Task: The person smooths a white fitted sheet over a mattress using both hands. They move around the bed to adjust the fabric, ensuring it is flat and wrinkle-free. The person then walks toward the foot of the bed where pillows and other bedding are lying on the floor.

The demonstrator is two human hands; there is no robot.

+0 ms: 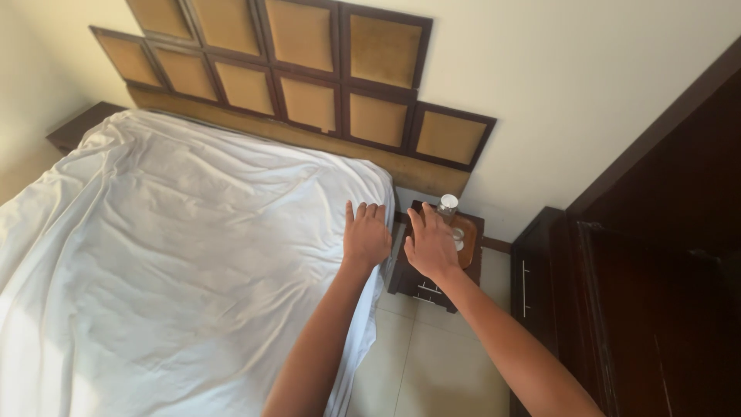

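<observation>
- Two bare forearms up from the bottom edge, over pale floor tiles (432, 363) in the gap beside the bed.
- Left hand (366, 234) flat and released, fingers together, palm down on the white sheet (177, 255) right at the bed's near corner; nothing gripped.
- Right hand (430, 245) spread loose just beside it, hovering past the mattress edge, over the dark wooden nightstand (421, 289); not closed on anything visible, contact with the sheet hard to tell.
- Sheet draped rumpled across the whole mattress, hanging down the side below the left wrist, creases running toward the corner.
- On the nightstand, partly hidden behind the right hand: a brown tray (466, 251) with a clear bottle (447, 207) standing upright on it.
- To the right, a dark wood cabinet (656, 255) against the wall, with a slim metal handle.
- Farthest back, a padded headboard (309, 69) of tan squares in dark frames, stepped down to the right, on a cream wall (579, 85).
</observation>
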